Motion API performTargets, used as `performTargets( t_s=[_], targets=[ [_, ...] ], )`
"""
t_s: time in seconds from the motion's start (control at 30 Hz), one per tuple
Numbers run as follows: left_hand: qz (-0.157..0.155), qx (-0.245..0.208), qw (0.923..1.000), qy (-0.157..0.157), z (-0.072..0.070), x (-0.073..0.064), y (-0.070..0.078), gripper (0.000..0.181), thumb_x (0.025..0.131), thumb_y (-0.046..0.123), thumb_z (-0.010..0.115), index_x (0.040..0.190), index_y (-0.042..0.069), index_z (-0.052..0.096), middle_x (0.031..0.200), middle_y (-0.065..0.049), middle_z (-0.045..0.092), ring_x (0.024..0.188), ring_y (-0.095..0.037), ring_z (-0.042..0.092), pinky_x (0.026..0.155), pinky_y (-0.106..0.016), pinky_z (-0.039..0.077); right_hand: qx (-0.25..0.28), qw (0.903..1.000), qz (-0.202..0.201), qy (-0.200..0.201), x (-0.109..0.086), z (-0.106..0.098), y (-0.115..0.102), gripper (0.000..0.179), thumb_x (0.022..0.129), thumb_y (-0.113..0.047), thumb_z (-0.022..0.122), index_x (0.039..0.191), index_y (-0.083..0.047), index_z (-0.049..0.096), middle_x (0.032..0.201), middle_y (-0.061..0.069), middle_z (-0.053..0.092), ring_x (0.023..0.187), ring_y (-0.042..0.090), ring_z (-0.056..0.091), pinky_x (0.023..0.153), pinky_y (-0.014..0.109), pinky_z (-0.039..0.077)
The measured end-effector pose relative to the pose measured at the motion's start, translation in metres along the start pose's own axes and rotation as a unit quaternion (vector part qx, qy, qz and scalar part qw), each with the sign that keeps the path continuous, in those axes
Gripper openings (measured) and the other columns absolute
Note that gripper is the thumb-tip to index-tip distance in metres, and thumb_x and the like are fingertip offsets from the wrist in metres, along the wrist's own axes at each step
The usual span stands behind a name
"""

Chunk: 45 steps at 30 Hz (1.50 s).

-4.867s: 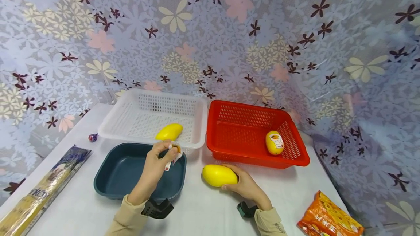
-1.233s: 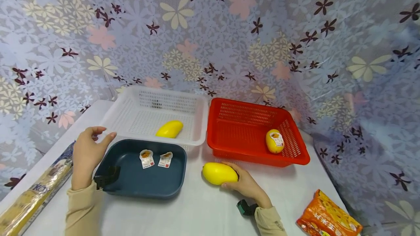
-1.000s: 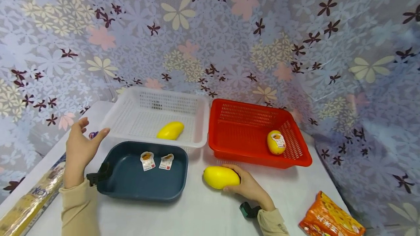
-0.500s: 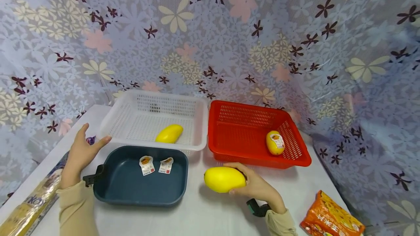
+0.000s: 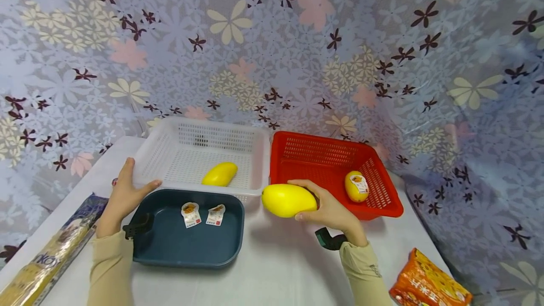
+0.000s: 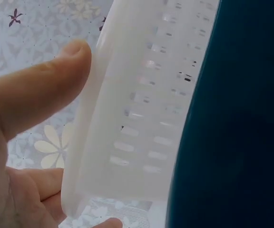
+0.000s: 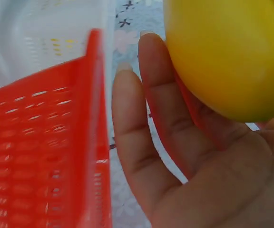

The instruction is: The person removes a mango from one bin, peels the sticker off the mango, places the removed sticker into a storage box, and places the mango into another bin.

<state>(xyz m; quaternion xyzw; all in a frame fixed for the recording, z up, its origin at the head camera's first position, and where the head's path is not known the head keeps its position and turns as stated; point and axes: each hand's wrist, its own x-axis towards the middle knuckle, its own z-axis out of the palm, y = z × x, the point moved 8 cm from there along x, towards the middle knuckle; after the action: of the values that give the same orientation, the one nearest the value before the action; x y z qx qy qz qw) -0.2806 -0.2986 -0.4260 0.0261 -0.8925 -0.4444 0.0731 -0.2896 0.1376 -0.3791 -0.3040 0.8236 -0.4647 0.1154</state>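
My right hand (image 5: 327, 204) grips a yellow mango (image 5: 289, 200), held above the table just before the red basket (image 5: 323, 141). In the right wrist view the mango (image 7: 232, 57) rests against the palm, with two fingers extended beside it. My left hand (image 5: 121, 197) is empty, thumb and fingers spread, at the near left corner of the white basket (image 5: 250, 188). The left wrist view has the thumb (image 6: 70, 66) overlapping that basket's rim (image 6: 87, 128). One yellow mango (image 5: 220, 174) lies in the white basket. Another mango (image 5: 356, 186), bearing a label, lies in the red one.
A dark blue tray (image 5: 187, 254) stands in front of the white basket, holding two peeled labels, one label (image 5: 191, 214) left of the other label (image 5: 215, 215). A long noodle-like packet (image 5: 55, 249) lies far left. An orange snack bag (image 5: 429, 280) lies front right.
My left hand put a peeled label in the blue tray, then moved left to the white basket's corner. My right hand has lifted its mango off the table toward the red basket.
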Motion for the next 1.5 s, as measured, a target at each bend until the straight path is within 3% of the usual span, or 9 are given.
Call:
performTargets(
  t_s=[0.23, 0.47, 0.73, 1.1, 1.5],
  targets=[
    [0.008, -0.011, 0.9998, 0.015, 0.0, 0.001, 0.001, 0.104, 0.091, 0.031, 0.066, 0.152, -0.003, -0.011, 0.157, -0.035, -0.006, 0.137, -0.058, 0.016, 0.107, -0.072, 0.019, 0.007, 0.9998, -0.019, -0.001, 0.036, -0.011, -0.016, 0.068, 0.082, -0.022, 0.077, 0.142, -0.023, 0.045, 0.142, 0.008, 0.049, 0.116, 0.03, 0.051, 0.099, 0.046, 0.044],
    [-0.005, -0.015, 0.9999, 0.005, 0.002, 0.002, -0.003, 0.106, 0.092, 0.035, 0.066, 0.151, -0.003, -0.014, 0.157, -0.031, -0.015, 0.144, -0.055, -0.004, 0.11, -0.071, 0.011, 0.026, 0.9996, -0.014, -0.005, 0.07, -0.017, -0.022, 0.069, 0.084, -0.018, 0.075, 0.145, -0.02, 0.042, 0.142, 0.01, 0.047, 0.116, 0.03, 0.05, 0.098, 0.04, 0.045],
    [-0.008, -0.018, 0.9998, 0.003, -0.001, 0.002, -0.003, 0.105, 0.092, 0.034, 0.065, 0.151, -0.004, -0.012, 0.157, -0.031, -0.015, 0.144, -0.053, -0.005, 0.111, -0.069, 0.012, 0.042, 0.9991, 0.011, 0.005, 0.113, -0.015, -0.023, 0.066, 0.086, -0.018, 0.072, 0.145, -0.025, 0.041, 0.142, 0.008, 0.046, 0.119, 0.03, 0.048, 0.1, 0.043, 0.044],
    [-0.018, -0.031, 0.9989, 0.031, -0.004, 0.003, 0.0, 0.103, 0.088, 0.024, 0.072, 0.151, -0.01, -0.002, 0.158, -0.033, -0.006, 0.144, -0.054, 0.004, 0.113, -0.065, 0.015, 0.04, 0.9982, 0.033, -0.03, 0.175, 0.016, -0.022, 0.069, 0.086, -0.022, 0.072, 0.147, -0.024, 0.039, 0.145, 0.005, 0.045, 0.124, 0.028, 0.048, 0.106, 0.047, 0.04],
    [-0.026, -0.035, 0.9988, 0.024, -0.003, 0.005, -0.006, 0.105, 0.088, 0.027, 0.072, 0.151, -0.007, -0.004, 0.159, -0.029, -0.009, 0.146, -0.05, 0.0, 0.115, -0.064, 0.013, -0.055, 0.9917, 0.055, -0.102, 0.23, 0.069, -0.009, 0.069, 0.084, -0.022, 0.072, 0.146, -0.02, 0.042, 0.139, 0.009, 0.051, 0.113, 0.026, 0.051, 0.098, 0.038, 0.044]
  ],
)
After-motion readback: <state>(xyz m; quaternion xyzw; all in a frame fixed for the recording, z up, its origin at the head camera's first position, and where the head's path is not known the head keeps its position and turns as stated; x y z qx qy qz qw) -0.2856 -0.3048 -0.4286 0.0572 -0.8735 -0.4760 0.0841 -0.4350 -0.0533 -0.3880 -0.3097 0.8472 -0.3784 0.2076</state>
